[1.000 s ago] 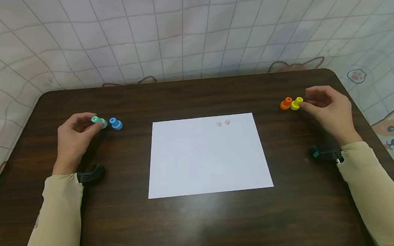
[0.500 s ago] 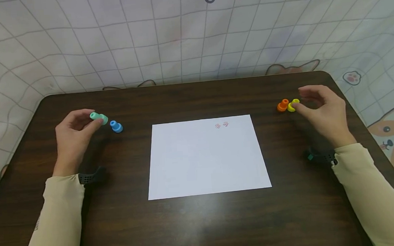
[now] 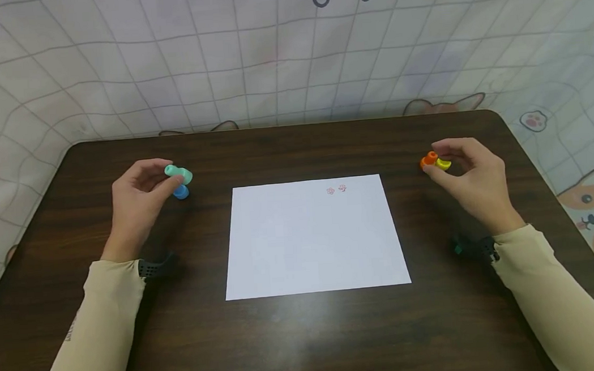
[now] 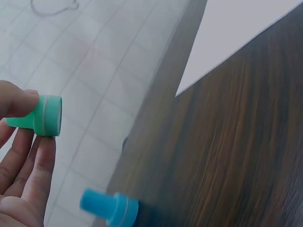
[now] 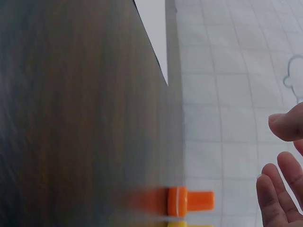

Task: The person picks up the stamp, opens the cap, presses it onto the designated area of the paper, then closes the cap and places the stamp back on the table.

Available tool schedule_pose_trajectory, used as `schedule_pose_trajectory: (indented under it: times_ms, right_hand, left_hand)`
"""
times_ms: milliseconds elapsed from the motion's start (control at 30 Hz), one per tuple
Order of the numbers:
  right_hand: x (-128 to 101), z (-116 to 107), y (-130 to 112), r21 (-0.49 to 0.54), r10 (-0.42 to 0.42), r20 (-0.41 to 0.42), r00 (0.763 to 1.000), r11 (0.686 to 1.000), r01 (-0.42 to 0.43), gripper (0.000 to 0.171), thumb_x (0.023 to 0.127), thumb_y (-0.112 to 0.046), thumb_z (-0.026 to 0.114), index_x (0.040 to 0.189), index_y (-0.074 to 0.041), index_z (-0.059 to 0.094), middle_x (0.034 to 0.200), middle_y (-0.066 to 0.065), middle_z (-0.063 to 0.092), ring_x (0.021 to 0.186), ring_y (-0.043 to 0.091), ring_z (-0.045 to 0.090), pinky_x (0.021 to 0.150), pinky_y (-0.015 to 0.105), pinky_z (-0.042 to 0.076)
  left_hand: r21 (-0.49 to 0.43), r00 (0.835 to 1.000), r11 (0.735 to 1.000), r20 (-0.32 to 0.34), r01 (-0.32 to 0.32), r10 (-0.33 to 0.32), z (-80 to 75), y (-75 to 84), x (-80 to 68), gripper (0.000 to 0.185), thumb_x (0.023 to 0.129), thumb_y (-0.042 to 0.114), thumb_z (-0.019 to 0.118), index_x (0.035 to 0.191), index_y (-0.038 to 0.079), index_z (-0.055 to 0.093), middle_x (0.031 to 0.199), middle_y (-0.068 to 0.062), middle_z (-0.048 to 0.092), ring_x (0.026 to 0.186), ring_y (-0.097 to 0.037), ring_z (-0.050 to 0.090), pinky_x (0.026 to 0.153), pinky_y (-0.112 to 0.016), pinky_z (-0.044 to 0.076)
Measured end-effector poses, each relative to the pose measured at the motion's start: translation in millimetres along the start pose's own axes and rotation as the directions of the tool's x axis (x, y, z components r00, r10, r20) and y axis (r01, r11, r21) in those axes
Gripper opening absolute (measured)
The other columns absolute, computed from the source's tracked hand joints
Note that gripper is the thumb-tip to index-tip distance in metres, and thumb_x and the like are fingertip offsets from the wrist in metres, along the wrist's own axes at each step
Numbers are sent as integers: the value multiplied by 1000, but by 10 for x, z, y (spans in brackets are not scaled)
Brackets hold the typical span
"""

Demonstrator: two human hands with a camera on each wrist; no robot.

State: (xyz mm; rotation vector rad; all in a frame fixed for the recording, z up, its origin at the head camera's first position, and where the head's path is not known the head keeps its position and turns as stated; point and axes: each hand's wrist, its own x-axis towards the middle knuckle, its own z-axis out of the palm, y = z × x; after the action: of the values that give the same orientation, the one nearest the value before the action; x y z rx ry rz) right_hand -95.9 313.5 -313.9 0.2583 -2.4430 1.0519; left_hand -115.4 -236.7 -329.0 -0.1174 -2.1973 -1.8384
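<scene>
My left hand (image 3: 137, 201) pinches a mint-green stamp (image 3: 180, 174) between thumb and fingers, left of the paper. The left wrist view has the green stamp (image 4: 47, 116) raised, its wide end facing away from the palm. Behind it a blue stamp (image 3: 181, 193) stands on the table, partly hidden in the head view. At the right, my right hand (image 3: 475, 183) hovers by an orange stamp (image 3: 428, 158) and a yellow stamp (image 3: 444, 164). Its thumb and fingers are apart with nothing between them in the right wrist view, and the orange stamp (image 5: 191, 201) stands beyond them.
A white sheet of paper (image 3: 313, 241) lies mid-table, with two small red flower prints (image 3: 336, 189) near its top right. The dark wooden table (image 3: 306, 338) ends at a back edge against a white gridded cloth (image 3: 268, 51) with cartoon animals.
My left hand has moved right with the green stamp, now over the blue one. My right hand has slid left from the yellow stamp toward the orange one.
</scene>
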Motion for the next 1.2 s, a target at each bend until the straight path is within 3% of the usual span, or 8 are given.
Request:
schedule_pose_trajectory:
  times_ms: [267, 467, 567, 833, 967, 1200]
  right_hand:
    - [-33, 120, -132, 124, -64, 45, 997, 991, 58, 48, 77, 11, 84, 121, -2, 71, 117, 4, 69, 104, -5, 65, 97, 3, 49]
    - [-62, 181, -286, 181, -123, 75, 990, 978, 108, 48, 76, 14, 83, 119, -1, 71, 114, -15, 67, 105, -3, 66, 98, 7, 52]
    - [-73, 213, -365, 203, -138, 98, 986, 972, 116, 48, 75, 15, 83, 119, -1, 71, 114, -18, 66, 106, -3, 66, 99, 8, 53]
    - [-123, 312, -567, 192, -127, 181, 975, 977, 92, 47, 75, 12, 85, 118, 0, 69, 113, 9, 70, 103, -6, 65, 99, 5, 51]
    - [-140, 372, -661, 199, -131, 212, 968, 976, 89, 47, 75, 11, 86, 118, 0, 68, 113, 11, 71, 102, -4, 66, 99, 5, 51]
    - [-165, 501, -845, 319, -153, 244, 958, 945, 70, 44, 77, 12, 83, 117, 0, 68, 113, 15, 72, 101, -3, 68, 98, 10, 54]
  left_hand:
    - [-57, 997, 998, 78, -13, 17, 243, 103, -69, 32, 89, 4, 78, 119, -3, 67, 108, 7, 73, 100, -6, 72, 91, -11, 58]
    - [-53, 988, 999, 153, -6, 14, 434, 127, -138, 32, 89, 4, 79, 119, -2, 67, 109, 6, 72, 101, -6, 72, 93, -13, 59]
    - [-59, 982, 998, 189, -6, 17, 523, 152, -158, 31, 89, 5, 79, 118, 0, 68, 109, 5, 73, 100, -7, 72, 93, -15, 59]
    - [-75, 971, 997, 240, 21, -2, 764, 238, -260, 32, 90, 5, 79, 118, 0, 67, 110, 5, 73, 103, -8, 73, 94, -17, 60]
    - [-121, 974, 992, 225, 37, -9, 884, 267, -303, 30, 90, 5, 79, 117, 3, 68, 111, 3, 73, 104, -10, 73, 95, -19, 60]
    - [-144, 967, 988, 255, 62, -24, 1118, 319, -383, 31, 89, 4, 79, 117, 5, 67, 115, 1, 73, 106, -13, 73, 97, -21, 60]
